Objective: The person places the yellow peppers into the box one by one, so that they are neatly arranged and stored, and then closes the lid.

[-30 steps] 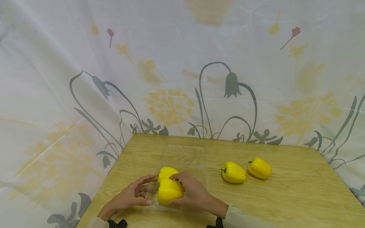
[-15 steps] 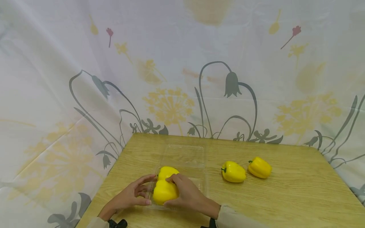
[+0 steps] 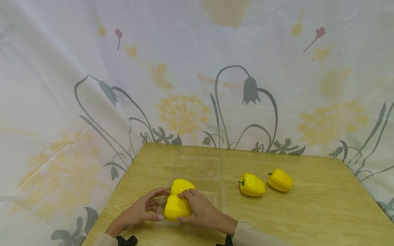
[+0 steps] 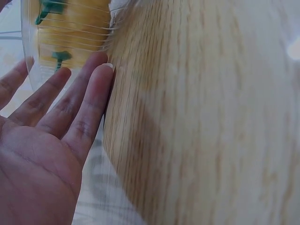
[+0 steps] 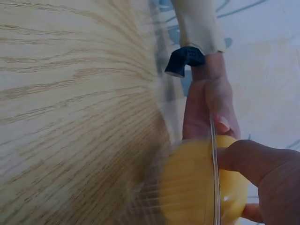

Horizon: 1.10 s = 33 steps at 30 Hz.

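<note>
A clear plastic clamshell box (image 3: 212, 198) lies on the table with its lid (image 3: 200, 167) folded back. Two yellow bell peppers are in its left side. My right hand (image 3: 203, 210) holds the front pepper (image 3: 176, 208), thumb on the near side and fingers over the far side. Behind it sits the other pepper (image 3: 181, 186). At the box's left wall is my left hand (image 3: 146, 208); in the left wrist view its extended fingers (image 4: 91, 98) reach that ribbed wall. Green stems (image 4: 60, 56) show through the plastic there.
Two more yellow bell peppers, a nearer one (image 3: 252, 185) and a farther one (image 3: 280, 180), lie on the wooden table (image 3: 323, 205) to the right of the box. A flower-printed curtain (image 3: 197, 68) hangs behind and along the left of the table.
My right hand has moved left and slightly down with the front pepper, bringing it against the box's left side. The left hand has stayed in place, as have the peppers on the right.
</note>
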### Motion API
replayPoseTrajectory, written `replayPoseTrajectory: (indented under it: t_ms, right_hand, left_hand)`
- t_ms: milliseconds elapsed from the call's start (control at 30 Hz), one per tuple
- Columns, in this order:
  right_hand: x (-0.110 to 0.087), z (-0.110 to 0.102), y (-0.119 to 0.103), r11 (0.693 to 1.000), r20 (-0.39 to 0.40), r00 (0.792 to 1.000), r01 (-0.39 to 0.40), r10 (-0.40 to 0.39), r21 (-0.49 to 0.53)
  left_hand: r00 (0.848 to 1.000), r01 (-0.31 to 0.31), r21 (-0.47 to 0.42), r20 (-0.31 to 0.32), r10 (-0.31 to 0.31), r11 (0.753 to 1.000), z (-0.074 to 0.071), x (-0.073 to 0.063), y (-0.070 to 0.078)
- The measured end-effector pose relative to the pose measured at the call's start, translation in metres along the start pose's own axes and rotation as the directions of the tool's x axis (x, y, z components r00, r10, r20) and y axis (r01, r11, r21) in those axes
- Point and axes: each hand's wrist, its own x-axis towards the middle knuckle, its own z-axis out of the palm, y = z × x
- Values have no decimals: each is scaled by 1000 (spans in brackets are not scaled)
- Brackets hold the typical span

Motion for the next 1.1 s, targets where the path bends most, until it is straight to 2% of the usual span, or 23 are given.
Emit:
replayPoseTrajectory:
  t_ms: [300,633,833,1100]
  right_hand:
    - [3,-7,-5,997,59,998,-22,26,-75]
    - [1,-14,-5,997,92,996,11,-4,-74]
    - [4,-17,-4,996,117,993,-3,15,-95]
    - [1,-26,1,999,129,991,-31,34,-25]
  left_hand:
    - [1000,-7,-7,8,7,1000,0,1,0]
    - [1000,-13,-20,14,13,1000,0,1,-1]
    - [1000,-17,-34,21,18,999,-1,1,-2]
    - [999,-32,-39,22,33,999,-1,0,-4]
